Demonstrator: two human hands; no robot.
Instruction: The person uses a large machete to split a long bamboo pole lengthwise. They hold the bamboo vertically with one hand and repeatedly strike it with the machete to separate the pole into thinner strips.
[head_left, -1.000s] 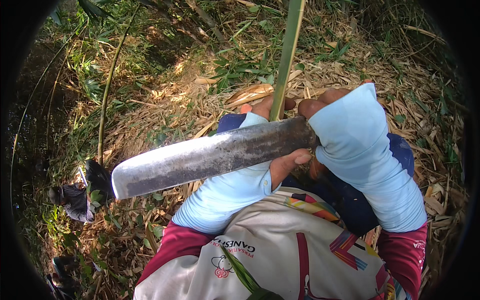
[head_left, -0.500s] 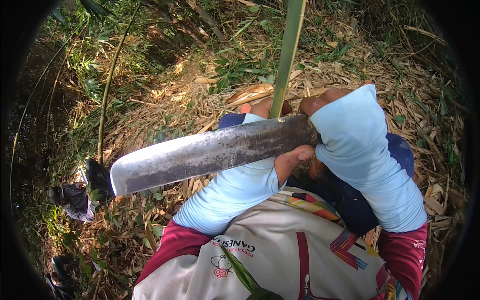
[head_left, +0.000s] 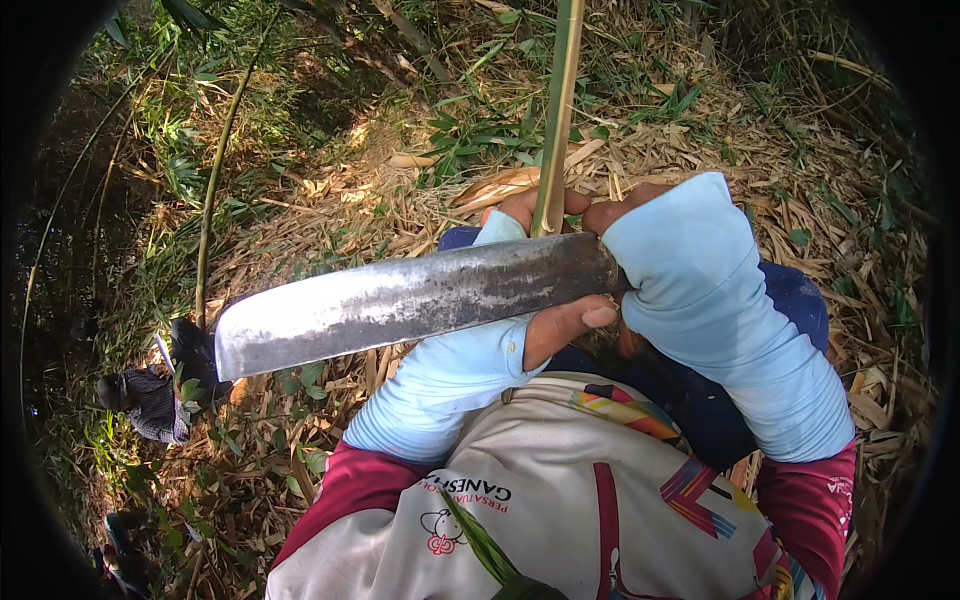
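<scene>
A broad machete [head_left: 420,300] with a worn, dark-stained blade lies across the front of me, its squared tip toward the left. My right hand [head_left: 630,208] is closed at the blade's right end; the handle is hidden by the hand and pale blue sleeve. A long, narrow bamboo strip [head_left: 557,130], green with a pale cut side, rises away from me behind the blade. My left hand [head_left: 565,328] grips the strip's near part, fingers showing beyond the blade and thumb on the near side. The blade hides the strip's lower end and most of that palm.
Dry leaves and shavings [head_left: 330,220] cover the ground, with green shoots [head_left: 480,145] ahead. A thin upright stem [head_left: 222,150] stands at the left. Farther left, another person [head_left: 155,405] in a dark checked shirt sits low among the plants.
Both hands and the machete have shifted slightly left. The bamboo strip has moved left too and turned, showing more of its pale side.
</scene>
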